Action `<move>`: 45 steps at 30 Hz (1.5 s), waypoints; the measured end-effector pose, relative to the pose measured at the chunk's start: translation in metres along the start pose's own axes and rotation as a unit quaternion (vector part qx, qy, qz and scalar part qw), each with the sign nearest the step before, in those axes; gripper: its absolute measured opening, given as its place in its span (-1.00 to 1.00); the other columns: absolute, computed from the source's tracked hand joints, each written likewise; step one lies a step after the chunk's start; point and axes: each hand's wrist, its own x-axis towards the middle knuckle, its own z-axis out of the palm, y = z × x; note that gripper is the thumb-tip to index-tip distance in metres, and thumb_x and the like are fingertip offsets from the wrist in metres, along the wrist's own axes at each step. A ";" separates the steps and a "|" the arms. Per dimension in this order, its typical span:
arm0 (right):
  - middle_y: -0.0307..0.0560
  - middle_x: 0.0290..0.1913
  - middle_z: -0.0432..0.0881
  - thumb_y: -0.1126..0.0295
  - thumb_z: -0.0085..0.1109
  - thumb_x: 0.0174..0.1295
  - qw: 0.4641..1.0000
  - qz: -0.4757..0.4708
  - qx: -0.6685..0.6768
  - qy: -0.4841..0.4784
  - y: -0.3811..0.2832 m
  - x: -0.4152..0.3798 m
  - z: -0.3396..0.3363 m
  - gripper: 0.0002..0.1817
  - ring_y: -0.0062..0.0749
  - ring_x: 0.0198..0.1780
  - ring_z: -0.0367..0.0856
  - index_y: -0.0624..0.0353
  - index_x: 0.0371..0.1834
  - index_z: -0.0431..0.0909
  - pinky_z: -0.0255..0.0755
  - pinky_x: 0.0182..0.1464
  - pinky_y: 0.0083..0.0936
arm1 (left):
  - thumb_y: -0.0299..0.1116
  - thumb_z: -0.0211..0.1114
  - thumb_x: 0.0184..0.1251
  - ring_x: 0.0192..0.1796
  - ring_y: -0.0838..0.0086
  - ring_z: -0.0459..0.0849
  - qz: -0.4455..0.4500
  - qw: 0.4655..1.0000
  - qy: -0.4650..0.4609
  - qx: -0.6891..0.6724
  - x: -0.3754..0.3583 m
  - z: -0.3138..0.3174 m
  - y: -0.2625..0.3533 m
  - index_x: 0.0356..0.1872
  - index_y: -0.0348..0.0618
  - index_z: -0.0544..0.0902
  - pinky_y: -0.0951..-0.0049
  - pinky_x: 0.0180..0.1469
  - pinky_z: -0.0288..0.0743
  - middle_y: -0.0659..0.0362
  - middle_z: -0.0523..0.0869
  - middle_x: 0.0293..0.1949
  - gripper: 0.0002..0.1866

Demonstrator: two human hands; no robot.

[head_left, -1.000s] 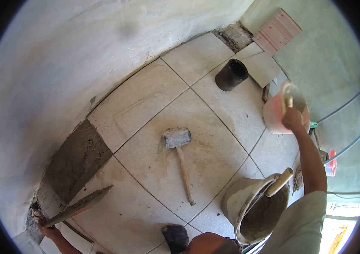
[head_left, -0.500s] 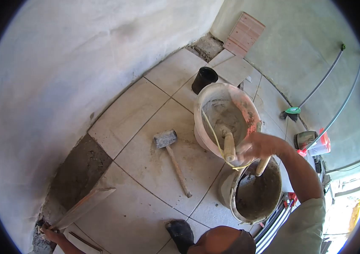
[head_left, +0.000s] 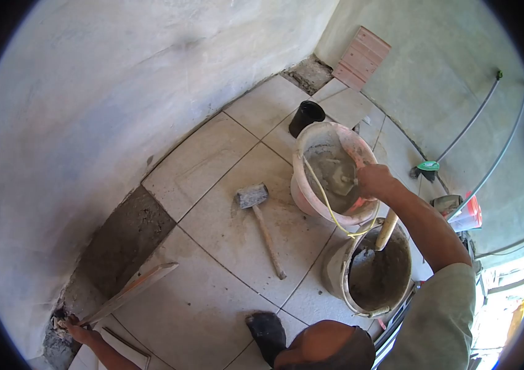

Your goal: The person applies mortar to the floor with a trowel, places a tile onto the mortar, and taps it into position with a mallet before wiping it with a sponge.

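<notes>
My right hand is closed around the handle of a trowel, whose blade lies in the wet grey mortar inside a pinkish bucket. At the lower left, by the foot of the wall, my left hand grips the end of a tilted floor tile, seen nearly edge-on. Its fingertips are partly hidden. Beside that tile is a bare, dark strip of floor. A second bucket stands just below the first, with a wooden handle sticking out of it.
A mallet lies on the laid tiles. Behind the pinkish bucket stands a black pot. A reddish tile leans in the far corner. At right are a green-headed brush and a red-and-white container.
My right hand has moved up and taken hold of the trowel's handle in the pinkish bucket. My left hand stays at the tile's end. The view has shifted slightly.
</notes>
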 end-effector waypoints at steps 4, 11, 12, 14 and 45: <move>0.06 -0.28 0.70 0.36 0.25 -0.11 0.999 0.028 0.004 0.029 0.006 0.010 0.022 -0.78 -0.11 -0.15 0.70 0.16 -0.37 0.70 0.58 -0.16 -0.30 | -0.05 0.06 0.35 0.21 0.25 0.44 -0.015 0.999 0.012 0.034 0.015 0.000 -0.003 0.23 -0.33 0.37 0.20 0.24 0.25 -0.02 0.51 0.14 -0.40; 0.12 -0.17 0.69 0.40 0.10 -0.07 0.991 0.027 0.126 -0.042 -0.037 0.000 0.034 -0.71 -0.08 -0.05 0.66 0.21 -0.28 0.70 0.53 -0.03 -0.24 | -0.08 0.10 0.30 0.17 0.25 0.45 0.000 1.000 0.007 0.002 0.017 0.002 -0.002 0.22 -0.34 0.36 0.21 0.22 0.27 0.01 0.50 0.11 -0.40; 0.13 -0.14 0.68 0.41 0.06 -0.06 0.988 0.034 0.146 -0.036 -0.036 0.003 0.032 -0.70 -0.06 -0.03 0.64 0.22 -0.27 0.69 0.52 -0.01 -0.25 | -0.08 0.11 0.30 0.16 0.26 0.45 -0.005 1.000 0.002 0.020 0.018 0.002 -0.002 0.23 -0.34 0.35 0.20 0.21 0.27 0.02 0.50 0.11 -0.39; 0.14 -0.13 0.67 0.39 0.08 -0.05 0.987 0.045 0.150 -0.034 -0.027 0.004 0.033 -0.70 -0.06 -0.02 0.64 0.23 -0.27 0.69 0.52 -0.01 -0.26 | -0.08 0.11 0.31 0.15 0.26 0.46 -0.011 0.999 0.001 0.040 0.021 -0.001 -0.005 0.25 -0.33 0.34 0.20 0.20 0.27 0.02 0.50 0.11 -0.39; -0.18 -0.51 0.50 0.44 0.16 -0.07 0.832 -0.036 0.553 0.011 -0.018 -0.060 -0.055 -0.47 -0.52 -0.59 0.47 0.31 0.09 0.50 0.36 -0.57 -0.53 | -0.42 0.08 0.18 -0.26 0.38 0.50 0.146 0.986 -0.009 0.086 0.004 -0.001 -0.011 -0.29 -0.30 0.55 0.37 -0.13 0.42 0.14 0.55 -0.32 -0.83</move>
